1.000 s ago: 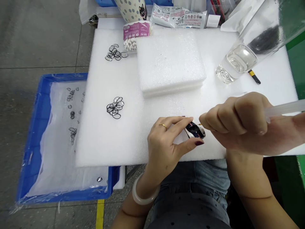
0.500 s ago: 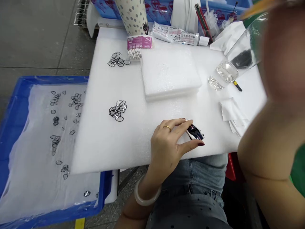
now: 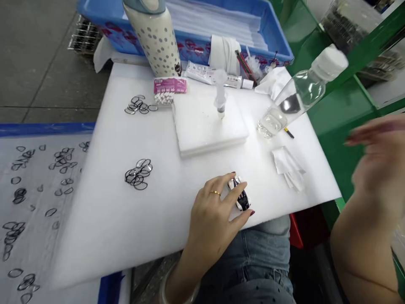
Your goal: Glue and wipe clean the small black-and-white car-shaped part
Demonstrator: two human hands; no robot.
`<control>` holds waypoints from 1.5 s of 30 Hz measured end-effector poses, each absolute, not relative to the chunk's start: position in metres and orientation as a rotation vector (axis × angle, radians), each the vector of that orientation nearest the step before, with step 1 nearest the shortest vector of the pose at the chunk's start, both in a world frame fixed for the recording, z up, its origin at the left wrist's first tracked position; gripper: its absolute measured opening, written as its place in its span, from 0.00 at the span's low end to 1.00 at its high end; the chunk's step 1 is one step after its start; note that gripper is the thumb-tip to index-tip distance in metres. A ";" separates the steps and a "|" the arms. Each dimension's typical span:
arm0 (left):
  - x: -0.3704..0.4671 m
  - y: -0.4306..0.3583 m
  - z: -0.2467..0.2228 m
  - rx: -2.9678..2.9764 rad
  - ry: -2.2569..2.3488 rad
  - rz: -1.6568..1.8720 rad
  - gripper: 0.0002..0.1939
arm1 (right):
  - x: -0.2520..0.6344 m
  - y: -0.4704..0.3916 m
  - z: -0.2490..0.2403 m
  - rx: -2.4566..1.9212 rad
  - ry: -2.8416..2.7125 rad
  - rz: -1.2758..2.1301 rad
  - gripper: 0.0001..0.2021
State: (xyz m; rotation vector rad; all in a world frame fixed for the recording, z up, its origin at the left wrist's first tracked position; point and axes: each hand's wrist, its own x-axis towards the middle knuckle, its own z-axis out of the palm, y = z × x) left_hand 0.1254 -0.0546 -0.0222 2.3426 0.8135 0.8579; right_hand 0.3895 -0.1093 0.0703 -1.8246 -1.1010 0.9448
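Note:
My left hand (image 3: 217, 207), with a gold ring on one finger, is closed on a small white and dark toy car (image 3: 241, 198). Its fingertips and thumb press the car's sides against the white foam sheet (image 3: 167, 215). Off the table's right side my right hand (image 3: 378, 156) is raised, smeared by motion and cut by the frame edge; whether it holds anything cannot be made out. A clear syringe (image 3: 220, 97) stands upright, tip down, at the white foam block (image 3: 210, 126). Two piles of thin black rings (image 3: 138, 174) lie left of my left hand.
A clear bottle (image 3: 291, 99) leans at the right, near a folded white tissue (image 3: 287, 166). Cotton swabs (image 3: 164, 98), a white tube (image 3: 205, 74), a dotted tumbler (image 3: 156, 40) and a blue basin (image 3: 126, 40) line the back. More black rings lie on a white-lined tray (image 3: 41, 131) at left.
My right hand has moved down and away from close to the camera. The syringe now stands at the foam block, where none was visible before. The view has shifted; my left hand keeps hold of the toy car.

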 end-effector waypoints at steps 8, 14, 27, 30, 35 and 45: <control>0.127 -0.057 -0.022 2.259 0.875 0.878 0.15 | 0.403 -0.109 0.025 -2.058 -1.284 0.446 0.06; 0.131 -0.059 -0.012 2.141 0.957 1.074 0.15 | 0.387 -0.146 0.049 -1.073 -1.116 1.148 0.12; 0.165 -0.074 0.029 1.007 0.352 0.320 0.18 | 0.372 -0.162 0.034 -0.548 -1.006 1.510 0.13; 0.165 -0.070 0.034 1.013 0.308 0.459 0.17 | 0.374 -0.168 0.023 -0.609 -1.087 1.501 0.13; 0.163 -0.060 0.062 1.621 0.016 0.682 0.14 | 0.362 -0.163 0.010 -0.747 -1.078 1.703 0.20; 0.143 -0.025 0.065 2.522 0.167 1.026 0.17 | 0.366 -0.154 0.058 -1.393 -1.682 0.139 0.09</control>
